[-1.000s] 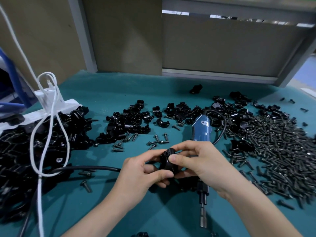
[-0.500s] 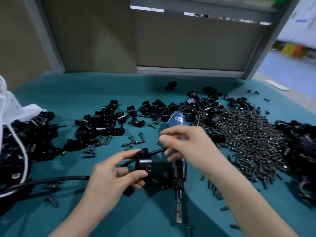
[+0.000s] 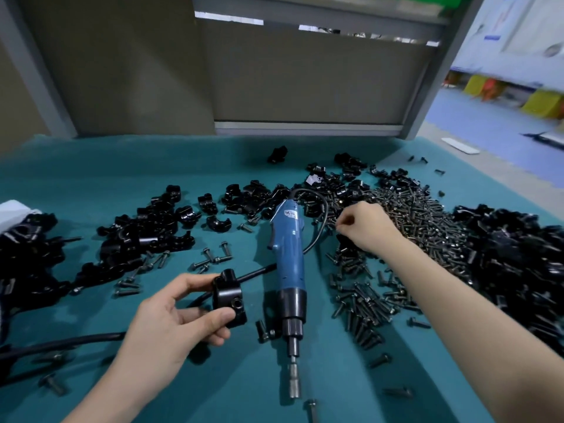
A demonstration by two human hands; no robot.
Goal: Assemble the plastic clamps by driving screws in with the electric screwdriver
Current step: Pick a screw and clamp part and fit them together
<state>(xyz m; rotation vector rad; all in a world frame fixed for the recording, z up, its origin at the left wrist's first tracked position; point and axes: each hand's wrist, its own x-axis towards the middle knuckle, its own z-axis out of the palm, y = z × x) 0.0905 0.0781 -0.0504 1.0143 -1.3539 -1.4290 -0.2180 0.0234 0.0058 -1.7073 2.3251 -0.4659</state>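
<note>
While the left hand (image 3: pixel 171 325) pinches a black clamp (image 3: pixel 229 297) at eight o'clock of the blue screwdriver (image 3: pixel 288 257) (label (image 3: pixel 291 214) unreadable), the right hand (image 3: pixel 363 227) curls over the screw pile (image 3: pixel 427 227) at two o'clock, hold unclear.

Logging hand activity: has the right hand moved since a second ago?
Yes: the right hand went from the clamp, crossing right of the screwdriver, to the screw pile.

Surface: table (image 3: pixel 91 178) with teal cover.
Middle: blue screwdriver (image 3: pixel 288 254) lying flat, bit toward near edge.
Right: pile of screws (image 3: pixel 421 221), black parts (image 3: pixel 518 257) heaped at the right edge.
Left and far: clamp pieces (image 3: pixel 146 233).
Near left: black cable (image 3: pixel 61 343).
</note>
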